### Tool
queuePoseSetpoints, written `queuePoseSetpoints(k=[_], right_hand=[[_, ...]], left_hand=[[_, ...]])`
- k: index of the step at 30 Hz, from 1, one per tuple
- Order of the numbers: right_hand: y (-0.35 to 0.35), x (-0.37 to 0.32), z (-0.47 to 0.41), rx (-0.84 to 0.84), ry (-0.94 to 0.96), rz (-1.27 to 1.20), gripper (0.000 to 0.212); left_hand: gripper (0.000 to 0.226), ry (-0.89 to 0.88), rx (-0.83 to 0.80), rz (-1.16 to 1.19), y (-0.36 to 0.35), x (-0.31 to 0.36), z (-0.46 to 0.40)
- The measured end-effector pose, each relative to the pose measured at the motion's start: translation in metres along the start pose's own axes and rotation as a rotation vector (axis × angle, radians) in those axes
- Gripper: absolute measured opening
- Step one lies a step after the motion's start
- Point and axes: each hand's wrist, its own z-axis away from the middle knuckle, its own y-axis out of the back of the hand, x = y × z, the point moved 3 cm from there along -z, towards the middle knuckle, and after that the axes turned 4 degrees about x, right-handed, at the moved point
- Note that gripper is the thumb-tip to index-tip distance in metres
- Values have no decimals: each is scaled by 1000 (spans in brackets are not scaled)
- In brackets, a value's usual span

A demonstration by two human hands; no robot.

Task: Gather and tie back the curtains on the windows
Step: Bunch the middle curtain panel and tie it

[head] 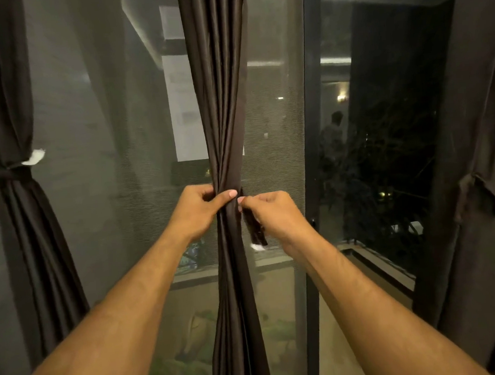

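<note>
A dark brown curtain [219, 101] hangs bunched into a narrow column in the middle of the window. My left hand [196, 210] grips the gathered folds at its waist, thumb across the front. My right hand [271, 215] pinches a dark tie strap [255, 227] beside the bunch; the strap's loose end hangs down with a white tag [257, 246]. The strap's path behind the curtain is hidden.
A curtain at the left [18, 232] is tied back with a strap [5, 173]. Another curtain at the right [477, 142] carries a knotted strap [478, 194]. A dark window frame post [311, 153] stands right of the middle curtain, with mesh-screened glass [107, 168] behind.
</note>
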Motion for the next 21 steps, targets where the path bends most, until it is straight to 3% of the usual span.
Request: queuePoseSetpoints(k=[2, 6, 10, 17, 21], right_hand=[[-8, 1, 8, -102, -46, -45, 28], [-18, 8, 17, -102, -78, -74, 26], [-18, 13, 20, -63, -128, -35, 14], [-24, 17, 18, -77, -152, -63, 15], [-28, 12, 18, -110, -155, -95, 55]], left_hand=[[13, 4, 45, -30, -1, 0, 2], [43, 79, 173, 43, -2, -9, 13], [4, 207, 137, 250, 3, -19, 30], [10, 316, 76, 312, 10, -14, 46], [17, 247, 17, 182, 13, -5, 49]])
